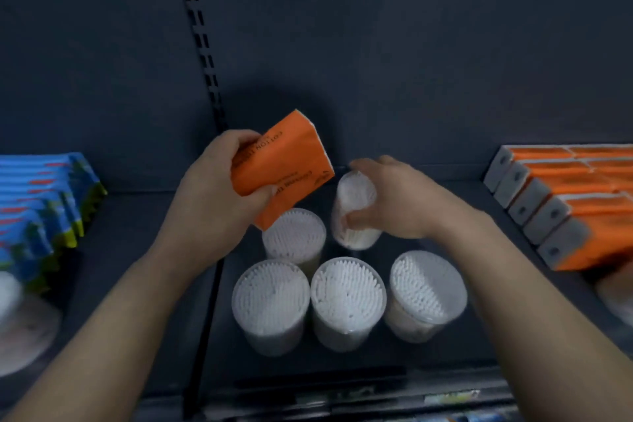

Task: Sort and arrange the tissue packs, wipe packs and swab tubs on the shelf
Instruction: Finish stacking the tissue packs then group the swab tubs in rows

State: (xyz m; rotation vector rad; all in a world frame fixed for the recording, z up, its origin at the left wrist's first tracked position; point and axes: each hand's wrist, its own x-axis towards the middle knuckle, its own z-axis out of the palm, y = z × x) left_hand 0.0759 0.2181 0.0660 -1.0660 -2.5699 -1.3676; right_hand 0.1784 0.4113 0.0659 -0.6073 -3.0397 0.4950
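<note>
Swab tubs stand together at the middle of the dark grey shelf [445, 209]: clear plastic cylinders packed with white cotton tips that show through the lids as a bristly, dotted texture. Three sit in a front row, the left tub [270, 301], the middle tub [347, 298] touching it, and the right tub [426, 291] a little apart. A fourth tub [294, 233] stands just behind the left two.

The right hand [394, 202] is clamped on a fifth tub [354, 212], thumb on its near side and fingers curled over the far side. This tub is tilted, its top leaning away toward the back panel, and it is held behind the front row, beside the fourth tub.

The left hand [212, 192] grips an orange tissue pack [284, 168], a soft, flat rectangular packet with a smooth glossy wrapper, dark print and a white edge at its far end. It is held above the shelf at a slant, its lower corner over the fourth tub.

At the right end of the shelf lie more orange packs [575, 205] in a neat row, their grey ends facing out. At the left end a stack of blue wipe packs [44, 202] lies fanned, with crimped zigzag seals and yellow-green edges. The back panel [411, 62] is matt and plain, with a slotted upright [200, 41] running down it.
</note>
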